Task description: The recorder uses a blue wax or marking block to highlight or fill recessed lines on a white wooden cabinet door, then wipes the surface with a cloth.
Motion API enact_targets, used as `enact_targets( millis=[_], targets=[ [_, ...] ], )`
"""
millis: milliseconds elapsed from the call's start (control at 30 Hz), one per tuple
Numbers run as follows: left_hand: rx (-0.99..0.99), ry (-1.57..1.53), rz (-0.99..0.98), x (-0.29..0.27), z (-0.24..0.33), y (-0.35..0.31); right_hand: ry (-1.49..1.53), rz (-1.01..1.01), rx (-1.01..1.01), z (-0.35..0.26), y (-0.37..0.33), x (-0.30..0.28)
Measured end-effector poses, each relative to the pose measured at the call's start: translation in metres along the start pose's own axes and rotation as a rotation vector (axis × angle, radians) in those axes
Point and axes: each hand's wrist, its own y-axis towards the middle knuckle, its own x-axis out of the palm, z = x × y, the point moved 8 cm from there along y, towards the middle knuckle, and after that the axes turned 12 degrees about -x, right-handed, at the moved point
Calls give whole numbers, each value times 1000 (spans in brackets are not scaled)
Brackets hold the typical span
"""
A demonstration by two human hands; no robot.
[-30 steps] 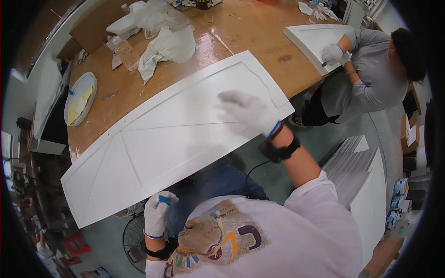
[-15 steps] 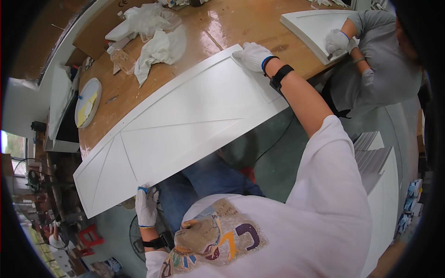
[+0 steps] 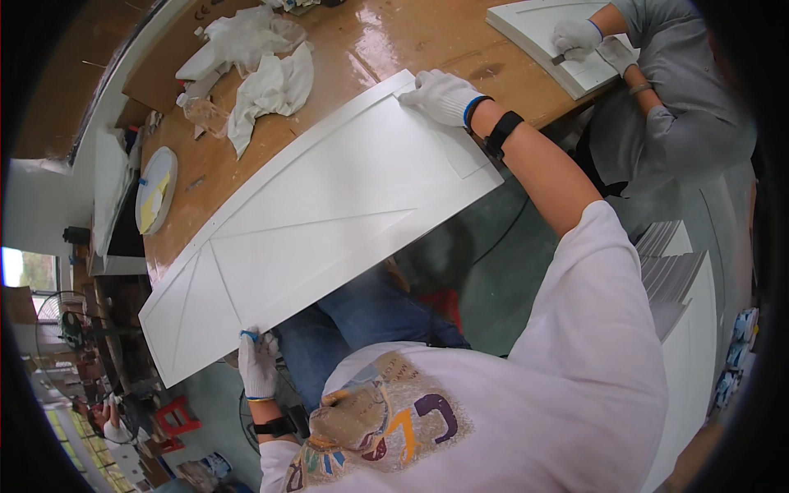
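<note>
A long white panel [image 3: 329, 214] with raised strips lies slanted across the wooden table's [image 3: 386, 41] near edge and overhangs it. My right hand [image 3: 444, 94], in a white glove with a black wristband behind it, rests flat on the panel's far right corner. My left hand [image 3: 259, 366], also gloved, grips the panel's near edge at its left end from below.
Crumpled white rags [image 3: 263, 66] and a clear plastic piece lie on the table's far left. A round plate [image 3: 154, 191] sits at the table's left end. At the upper right another person's gloved hands [image 3: 579, 41] work on a second white panel [image 3: 551, 33]. Stacked white boards [image 3: 682, 287] stand at right.
My right hand slid from the panel's middle out to its far right corner. My left hand rose from below and took the panel's near edge. The panel shifted slightly.
</note>
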Motion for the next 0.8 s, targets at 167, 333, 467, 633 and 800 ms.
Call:
enact_targets(
  millis=[167, 333, 467, 633, 800],
  targets=[
    [3, 11, -19, 4, 1, -1, 32, 53, -77, 3, -16, 5],
    [5, -3, 9, 0, 0, -1, 154, 26, 73, -6, -48, -5],
    [6, 2, -4, 4, 1, -3, 217, 75, 231, -2, -73, -4],
    [-7, -17, 23, -2, -3, -7, 139, 60, 118, -30, -97, -13],
    [0, -8, -11, 2, -4, -8, -64, 93, -60, -41, -118, 1]
  ],
)
